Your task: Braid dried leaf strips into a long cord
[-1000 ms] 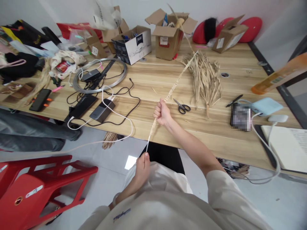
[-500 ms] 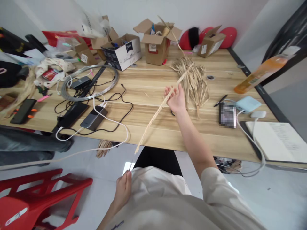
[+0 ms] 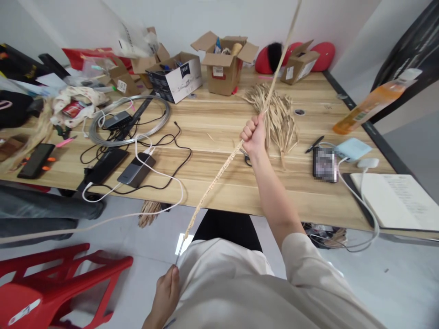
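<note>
A long pale straw-like strip runs slantwise over the wooden table, its lower stretch knobbly and twisted around a thin wire. My right hand is closed around the strip's upper part, above the table. Low in front of my body, my left hand pinches the bare wire end. Beyond my right hand lies a fanned bundle of dry tan leaves. A dark ring-like object, partly hidden, lies beside my right wrist.
Behind stand open cardboard boxes. Coiled wire, cables and power banks lie left. An orange bottle, a blue device and an open notebook are right. A red stool stands lower left.
My right hand has closed around the strip, which is straighter and reaches higher. My left hand has moved down and left with the wire end.
</note>
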Demonstrator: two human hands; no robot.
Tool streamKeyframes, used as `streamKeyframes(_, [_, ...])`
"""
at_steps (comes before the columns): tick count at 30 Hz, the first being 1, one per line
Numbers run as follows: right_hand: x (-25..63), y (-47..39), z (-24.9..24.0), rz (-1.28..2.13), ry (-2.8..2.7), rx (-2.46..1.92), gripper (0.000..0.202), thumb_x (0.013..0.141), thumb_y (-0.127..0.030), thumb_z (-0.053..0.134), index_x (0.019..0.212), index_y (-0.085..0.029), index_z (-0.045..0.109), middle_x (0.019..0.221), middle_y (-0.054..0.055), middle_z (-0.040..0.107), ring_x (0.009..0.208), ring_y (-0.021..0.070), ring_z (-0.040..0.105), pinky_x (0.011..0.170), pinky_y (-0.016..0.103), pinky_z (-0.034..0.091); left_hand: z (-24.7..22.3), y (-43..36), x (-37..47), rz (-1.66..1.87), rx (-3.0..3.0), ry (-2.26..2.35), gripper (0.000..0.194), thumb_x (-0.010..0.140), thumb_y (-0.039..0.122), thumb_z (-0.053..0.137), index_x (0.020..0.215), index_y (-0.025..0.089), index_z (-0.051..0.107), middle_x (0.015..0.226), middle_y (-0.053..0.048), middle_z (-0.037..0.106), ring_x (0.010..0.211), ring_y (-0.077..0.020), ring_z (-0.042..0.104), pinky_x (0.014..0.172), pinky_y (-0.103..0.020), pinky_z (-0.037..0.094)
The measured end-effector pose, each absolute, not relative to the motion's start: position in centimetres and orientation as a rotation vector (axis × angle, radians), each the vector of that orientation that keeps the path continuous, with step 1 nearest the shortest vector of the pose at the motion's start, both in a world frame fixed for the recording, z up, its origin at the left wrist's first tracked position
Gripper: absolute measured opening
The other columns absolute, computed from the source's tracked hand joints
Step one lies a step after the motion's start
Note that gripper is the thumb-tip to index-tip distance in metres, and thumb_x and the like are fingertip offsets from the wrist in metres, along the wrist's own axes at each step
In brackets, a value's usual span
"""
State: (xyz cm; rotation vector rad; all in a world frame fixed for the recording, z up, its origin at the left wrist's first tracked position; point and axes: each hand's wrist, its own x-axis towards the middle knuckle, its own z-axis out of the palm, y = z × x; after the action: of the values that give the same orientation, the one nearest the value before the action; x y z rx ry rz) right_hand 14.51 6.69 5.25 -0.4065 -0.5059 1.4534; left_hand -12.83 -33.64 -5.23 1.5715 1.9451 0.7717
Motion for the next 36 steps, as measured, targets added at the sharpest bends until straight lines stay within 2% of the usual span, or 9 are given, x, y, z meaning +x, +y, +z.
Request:
streamKeyframes(5, [13.5, 6.7, 4.3, 1.487, -0.494, -0.395, 0.043, 0.093, -0.047, 0.039, 0.062, -0.021, 0.023, 0.045, -0.011, 0.014, 0.032, 0.0043, 0.007, 0.031, 0.018, 0.007, -5.3, -32.7, -14.6, 0.668, 1.685, 1.819, 0.038, 0.092, 0.037, 0.029, 0.059, 0.022, 0.037, 0.042, 0.006, 0.039, 0.036, -0.0102, 0.040, 0.040, -0.022, 0.031])
streamKeyframes(18, [13.1, 6.2, 3.7, 1.440, -0.449, -0.441, 0.047, 0.090, -0.050, 0.042, 0.061, -0.021, 0.020, 0.045, -0.011, 0.012, 0.032, 0.0047, 0.009, 0.029, 0.017, 0.011, -3.6, -30.7, -14.5, 0.715, 1.726, 1.810, 0.035, 0.092, 0.035, 0.027, 0.059, 0.024, 0.034, 0.040, 0.007, 0.032, 0.033, -0.0101, 0.035, 0.037, -0.022, 0.028])
streamKeyframes(21, [12.7, 5.9, 3.7, 1.445, -0.413, -0.437, 0.045, 0.092, -0.048, 0.040, 0.060, -0.021, 0.022, 0.045, -0.011, 0.014, 0.033, 0.0049, 0.012, 0.029, 0.016, 0.014, -2.9, -30.1, -13.8, 0.702, 1.743, 1.812, 0.035, 0.091, 0.036, 0.026, 0.058, 0.024, 0.033, 0.041, 0.007, 0.032, 0.033, -0.0102, 0.036, 0.038, -0.022, 0.029])
streamKeyframes(25, [11.3, 5.0, 4.1, 1.531, -0.458, -0.389, 0.044, 0.090, -0.047, 0.046, 0.059, -0.021, 0.027, 0.045, -0.010, 0.016, 0.033, 0.0047, 0.015, 0.030, 0.016, 0.016, -2.3, -29.4, -12.1, 0.683, 1.700, 1.802, 0.037, 0.091, 0.038, 0.024, 0.058, 0.023, 0.032, 0.042, 0.006, 0.034, 0.035, -0.0108, 0.038, 0.040, -0.023, 0.031])
streamKeyframes(29, [10.1, 4.3, 4.4, 1.607, -0.524, -0.461, 0.050, 0.089, -0.051, 0.045, 0.058, -0.021, 0.022, 0.044, -0.010, 0.017, 0.033, 0.0039, 0.011, 0.030, 0.017, 0.011, -2.7, -29.1, -10.9, 0.702, 1.632, 1.787, 0.039, 0.091, 0.041, 0.024, 0.058, 0.023, 0.032, 0.044, 0.005, 0.035, 0.038, -0.0113, 0.038, 0.042, -0.024, 0.031])
streamKeyframes(36, [8.8, 4.0, 4.2, 1.589, -0.513, -0.531, 0.056, 0.084, -0.057, 0.049, 0.058, -0.021, 0.016, 0.044, -0.010, 0.015, 0.034, 0.0038, 0.011, 0.031, 0.017, 0.011, -3.4, -28.8, -10.6, 0.757, 1.557, 1.826, 0.041, 0.091, 0.045, 0.025, 0.057, 0.023, 0.029, 0.045, 0.005, 0.033, 0.041, -0.0108, 0.034, 0.043, -0.024, 0.028])
